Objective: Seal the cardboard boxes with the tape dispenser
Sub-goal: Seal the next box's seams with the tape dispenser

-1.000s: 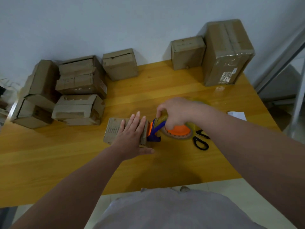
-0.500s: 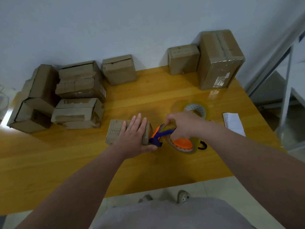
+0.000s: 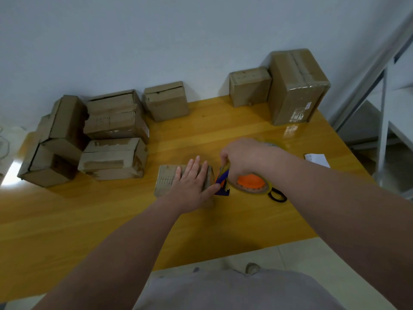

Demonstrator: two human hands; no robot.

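Observation:
A small flat cardboard box (image 3: 165, 180) lies on the yellow wooden table (image 3: 89, 211) in the middle. My left hand (image 3: 191, 184) presses flat on its top with straight fingers, thumb at the box's right edge. My right hand (image 3: 243, 158) grips the orange and blue tape dispenser (image 3: 248, 183), whose blue front end touches the box's right side. The roll of clear tape sits on the orange hub.
Several cardboard boxes (image 3: 112, 139) are stacked at the table's left. One box (image 3: 166, 100) stands at the back, two more (image 3: 297, 86) at the back right. Black scissors (image 3: 277, 195) lie behind the dispenser. White paper (image 3: 317, 158) lies at the right edge. A metal frame (image 3: 382, 130) stands beside the table.
The view shifted a little. Both hands stay at the box; the dispenser has tilted slightly and its blue end sits lower against the box's right side.

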